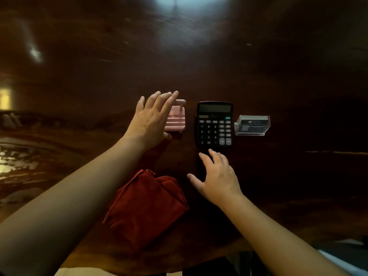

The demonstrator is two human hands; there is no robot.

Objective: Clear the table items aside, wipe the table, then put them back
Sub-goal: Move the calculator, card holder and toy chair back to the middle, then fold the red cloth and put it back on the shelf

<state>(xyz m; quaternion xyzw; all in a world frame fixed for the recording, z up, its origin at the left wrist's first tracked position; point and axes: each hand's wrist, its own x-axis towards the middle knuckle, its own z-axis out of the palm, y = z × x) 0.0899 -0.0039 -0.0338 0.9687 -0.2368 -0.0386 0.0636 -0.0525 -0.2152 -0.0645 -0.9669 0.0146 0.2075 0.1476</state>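
Observation:
Three items stand in a row on the dark wooden table (pixel 199 66): a small pink stand (pixel 177 118), a black calculator (pixel 214 124) and a clear plastic card holder (pixel 252 125) with dark cards inside. My left hand (pixel 153 120) hovers over the pink stand's left side with fingers spread, covering part of it; whether it touches is unclear. Fingers apart and holding nothing, my right hand (pixel 217 178) sits just below the calculator's near edge. A folded red cloth (pixel 145 206) lies near the table's front edge, between my forearms.
The polished tabletop reflects a bright light at the far centre. At the left, the table edge curves, with lit floor beyond it. Light-coloured objects show at the bottom right corner off the table.

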